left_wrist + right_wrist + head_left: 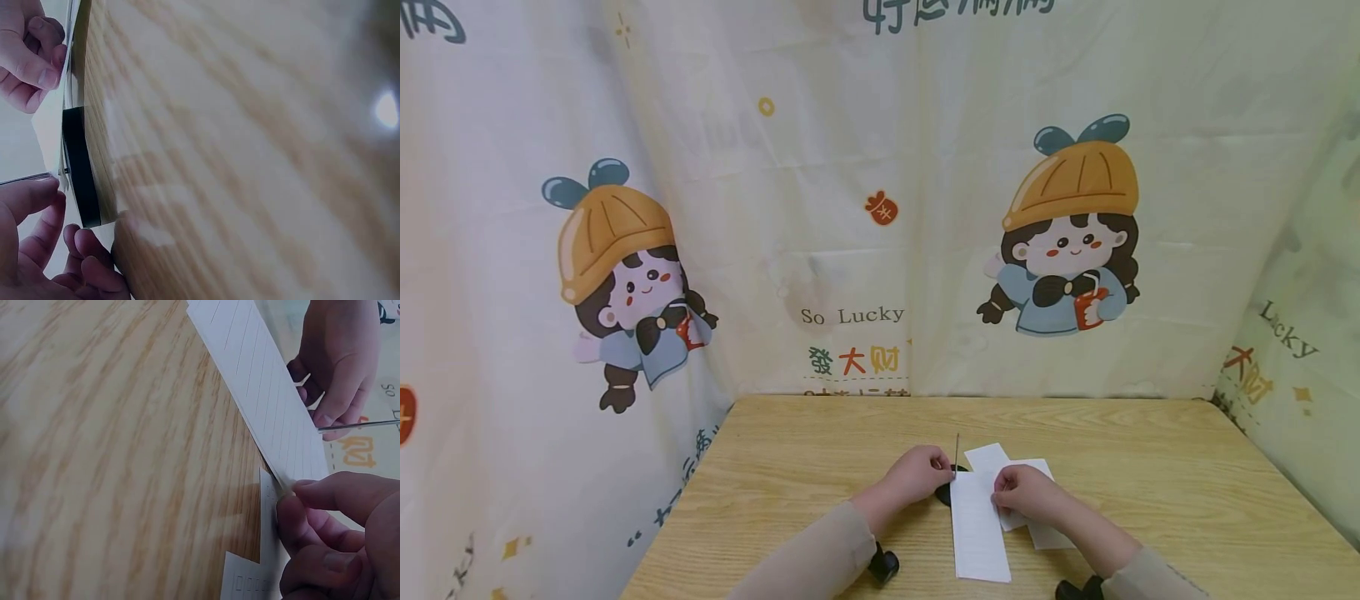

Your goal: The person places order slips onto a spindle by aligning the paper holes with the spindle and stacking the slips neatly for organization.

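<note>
Can see around the work a wooden table (775, 467), closed in by a pale curtain (850, 167) with printed cartoon figures and letters. On this table, can find the white lined paper (981, 533), placed with its long side from back to front, upper left corner at a thin upright metal rod (957, 450) above a black base (943, 495). To the right, partly covered by the lined paper and by the right hand (1030, 493), can find also other white papers (987, 456), overlapping at different angles. Pinching the corner close to the rod with thumb and finger of the left hand (921, 473); pinching the right edge between the fingertips of the right hand. From the head, cannot see the whole base, because of the left hand and the paper; cannot tell how many sheets in the grip. In the left wrist view, can see the base from its side, low on the table and just under the paper. In the right wrist view, can see clearly the ruled lines, very faint from the head, and small printed boxes (249, 584) on the other papers. Only in the head view, can notice black devices (886, 565) near the wrists.
</note>
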Action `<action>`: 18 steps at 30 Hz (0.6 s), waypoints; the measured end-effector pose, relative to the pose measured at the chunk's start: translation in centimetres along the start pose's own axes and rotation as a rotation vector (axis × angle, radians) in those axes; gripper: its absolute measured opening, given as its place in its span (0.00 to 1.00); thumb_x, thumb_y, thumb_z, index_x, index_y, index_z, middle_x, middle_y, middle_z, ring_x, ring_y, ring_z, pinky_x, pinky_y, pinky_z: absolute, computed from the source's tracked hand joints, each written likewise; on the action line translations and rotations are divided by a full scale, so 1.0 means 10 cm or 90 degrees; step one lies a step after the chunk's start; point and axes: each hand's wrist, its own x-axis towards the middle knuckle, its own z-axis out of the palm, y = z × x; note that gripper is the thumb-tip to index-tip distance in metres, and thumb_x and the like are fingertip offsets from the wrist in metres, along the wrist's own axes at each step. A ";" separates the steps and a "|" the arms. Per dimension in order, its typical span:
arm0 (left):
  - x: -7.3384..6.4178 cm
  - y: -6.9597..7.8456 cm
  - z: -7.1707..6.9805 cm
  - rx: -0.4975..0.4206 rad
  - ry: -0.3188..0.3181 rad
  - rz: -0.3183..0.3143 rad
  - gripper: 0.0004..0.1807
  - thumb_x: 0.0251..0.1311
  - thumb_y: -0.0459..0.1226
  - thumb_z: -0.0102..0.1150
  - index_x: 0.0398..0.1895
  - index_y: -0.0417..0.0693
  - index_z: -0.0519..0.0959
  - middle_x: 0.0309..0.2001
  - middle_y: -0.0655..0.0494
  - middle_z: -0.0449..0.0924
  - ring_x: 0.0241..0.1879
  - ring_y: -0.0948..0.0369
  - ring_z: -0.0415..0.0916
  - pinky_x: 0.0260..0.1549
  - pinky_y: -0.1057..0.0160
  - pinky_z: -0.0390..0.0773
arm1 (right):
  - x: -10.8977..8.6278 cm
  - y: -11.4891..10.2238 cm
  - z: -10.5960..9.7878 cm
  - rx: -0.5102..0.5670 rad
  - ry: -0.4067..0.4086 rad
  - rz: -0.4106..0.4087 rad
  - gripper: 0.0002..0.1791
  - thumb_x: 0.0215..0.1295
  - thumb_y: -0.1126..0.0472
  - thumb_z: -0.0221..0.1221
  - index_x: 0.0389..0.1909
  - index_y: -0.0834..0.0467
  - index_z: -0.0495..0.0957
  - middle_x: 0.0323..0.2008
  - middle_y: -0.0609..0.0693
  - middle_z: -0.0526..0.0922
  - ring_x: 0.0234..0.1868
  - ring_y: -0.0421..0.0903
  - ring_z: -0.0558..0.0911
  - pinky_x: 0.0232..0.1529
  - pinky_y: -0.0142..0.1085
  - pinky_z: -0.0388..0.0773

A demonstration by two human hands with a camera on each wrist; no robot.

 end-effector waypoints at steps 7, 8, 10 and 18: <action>0.01 0.03 0.02 0.039 0.000 0.001 0.09 0.62 0.42 0.66 0.26 0.54 0.78 0.25 0.61 0.73 0.25 0.63 0.69 0.25 0.65 0.69 | -0.01 -0.03 0.02 -0.012 0.003 0.022 0.08 0.59 0.65 0.65 0.25 0.57 0.75 0.18 0.45 0.75 0.23 0.41 0.72 0.26 0.33 0.67; 0.02 0.03 0.02 0.043 0.001 0.002 0.09 0.62 0.42 0.66 0.26 0.54 0.78 0.25 0.61 0.73 0.25 0.63 0.69 0.25 0.65 0.69 | -0.01 -0.03 0.02 -0.012 0.003 0.025 0.09 0.59 0.65 0.65 0.25 0.57 0.75 0.18 0.45 0.75 0.23 0.42 0.72 0.25 0.32 0.67; 0.02 0.03 0.02 0.049 0.002 0.000 0.09 0.62 0.42 0.66 0.26 0.54 0.78 0.25 0.61 0.73 0.25 0.64 0.68 0.25 0.65 0.68 | -0.01 -0.04 0.02 -0.014 0.006 0.032 0.09 0.58 0.65 0.66 0.24 0.57 0.75 0.18 0.46 0.74 0.23 0.42 0.72 0.25 0.33 0.67; 0.02 0.03 0.02 0.053 0.002 -0.001 0.09 0.61 0.42 0.67 0.26 0.54 0.78 0.25 0.62 0.73 0.25 0.64 0.69 0.26 0.65 0.69 | -0.02 -0.05 0.03 -0.029 0.020 0.040 0.10 0.58 0.65 0.67 0.24 0.57 0.74 0.18 0.46 0.74 0.22 0.43 0.72 0.24 0.33 0.67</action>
